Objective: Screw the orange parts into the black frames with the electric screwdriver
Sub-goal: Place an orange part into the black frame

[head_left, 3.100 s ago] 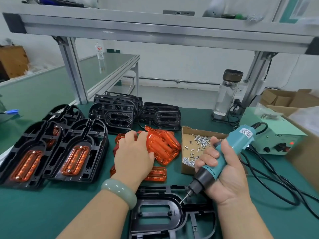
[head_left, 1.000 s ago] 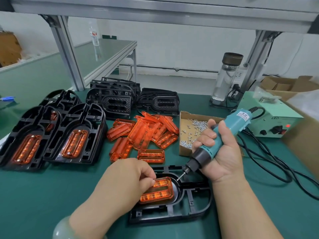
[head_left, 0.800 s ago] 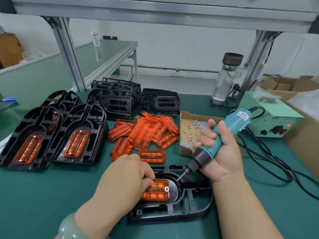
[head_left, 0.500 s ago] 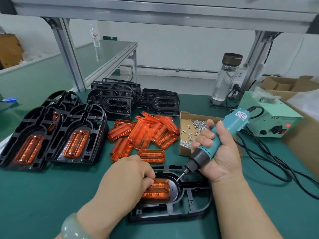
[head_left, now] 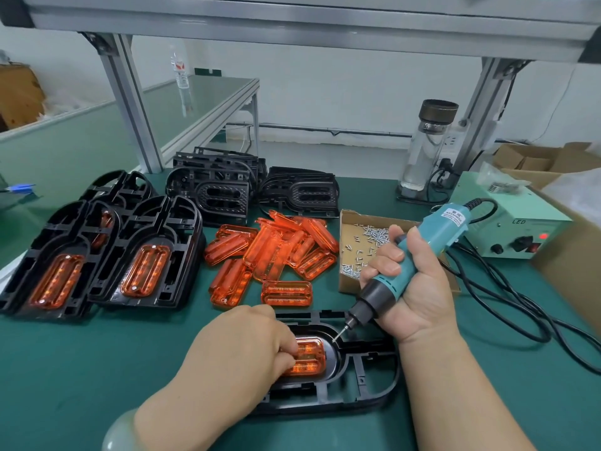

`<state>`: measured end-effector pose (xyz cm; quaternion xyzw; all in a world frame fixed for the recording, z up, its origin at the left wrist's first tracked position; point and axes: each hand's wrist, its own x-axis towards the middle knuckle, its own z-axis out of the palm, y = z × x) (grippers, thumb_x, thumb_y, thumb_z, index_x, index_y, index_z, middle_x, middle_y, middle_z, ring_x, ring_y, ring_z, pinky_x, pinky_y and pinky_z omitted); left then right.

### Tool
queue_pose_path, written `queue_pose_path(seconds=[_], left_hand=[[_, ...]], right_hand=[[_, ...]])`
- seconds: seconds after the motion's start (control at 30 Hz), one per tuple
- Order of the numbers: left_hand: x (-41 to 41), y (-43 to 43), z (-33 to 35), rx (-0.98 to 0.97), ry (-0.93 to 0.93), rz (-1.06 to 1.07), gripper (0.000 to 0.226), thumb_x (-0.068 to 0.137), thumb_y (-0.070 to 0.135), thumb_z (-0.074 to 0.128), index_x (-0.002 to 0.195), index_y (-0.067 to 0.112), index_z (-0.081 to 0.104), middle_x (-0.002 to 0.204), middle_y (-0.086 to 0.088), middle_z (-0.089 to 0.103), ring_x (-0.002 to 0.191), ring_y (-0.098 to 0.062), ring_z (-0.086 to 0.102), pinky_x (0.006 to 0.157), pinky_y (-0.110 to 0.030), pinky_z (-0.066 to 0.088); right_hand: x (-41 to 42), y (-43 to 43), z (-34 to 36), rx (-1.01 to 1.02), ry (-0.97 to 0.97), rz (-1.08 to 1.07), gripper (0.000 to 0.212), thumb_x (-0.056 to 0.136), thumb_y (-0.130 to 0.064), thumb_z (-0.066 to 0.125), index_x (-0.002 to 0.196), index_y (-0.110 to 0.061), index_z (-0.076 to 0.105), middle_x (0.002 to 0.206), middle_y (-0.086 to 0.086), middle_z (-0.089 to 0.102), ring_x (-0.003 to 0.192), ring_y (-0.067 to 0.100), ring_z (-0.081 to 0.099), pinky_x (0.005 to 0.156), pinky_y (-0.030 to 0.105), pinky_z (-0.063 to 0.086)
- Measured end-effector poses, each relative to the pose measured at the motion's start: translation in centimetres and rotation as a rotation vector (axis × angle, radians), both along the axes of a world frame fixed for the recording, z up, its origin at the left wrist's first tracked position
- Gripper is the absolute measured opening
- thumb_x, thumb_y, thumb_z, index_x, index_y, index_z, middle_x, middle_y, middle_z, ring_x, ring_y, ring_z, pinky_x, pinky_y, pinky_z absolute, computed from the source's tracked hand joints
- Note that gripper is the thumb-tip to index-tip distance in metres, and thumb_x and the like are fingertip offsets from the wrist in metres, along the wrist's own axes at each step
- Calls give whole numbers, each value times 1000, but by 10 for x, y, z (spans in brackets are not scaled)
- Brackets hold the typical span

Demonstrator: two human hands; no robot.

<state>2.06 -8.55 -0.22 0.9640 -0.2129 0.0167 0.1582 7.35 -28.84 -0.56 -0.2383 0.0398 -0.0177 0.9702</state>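
A black frame (head_left: 367, 379) lies on the green mat near me, with an orange part (head_left: 309, 358) seated in its oval recess. My left hand (head_left: 240, 349) covers the part's left half, fingers curled onto it and pressing it down. My right hand (head_left: 413, 291) grips the teal electric screwdriver (head_left: 406, 265), tilted with its bit just above the recess's right rim beside the part. A pile of loose orange parts (head_left: 273, 255) lies behind the frame. A cardboard tray of screws (head_left: 364, 249) sits under the screwdriver.
Two black frames with orange parts fitted (head_left: 143, 252) lie at the left, more behind them. Empty black frames (head_left: 227, 190) stand at the back. A green power box (head_left: 517, 222) and its black cables (head_left: 507, 297) run along the right. A glass bottle (head_left: 426, 148) stands behind.
My left hand took an orange part from the pile and set it into the near frame's recess, now pressing it flat. The screwdriver has held almost still, its bit close to the recess's right rim.
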Motion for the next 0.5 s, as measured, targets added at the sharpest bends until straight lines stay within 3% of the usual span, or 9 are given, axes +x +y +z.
queue_pose_path(seconds=[0.23,0.5], left_hand=[[3,-4,0,95,36,15,22,91,39,50,109,40,61,102,14,51,100,-9,50,84,-26,45],[2,-15,-2,311,-11,24,20,92,26,48,109,27,58,108,7,53,103,-18,51,78,-27,41]], right_hand=[[-1,0,0,5,-3,5,16,81,-33,61,89,-20,59,59,-10,43,42,3,42,46,20,45],[-2,0,1,7,-8,14,16,80,-33,61,89,-21,60,59,-10,43,42,3,42,46,20,46]])
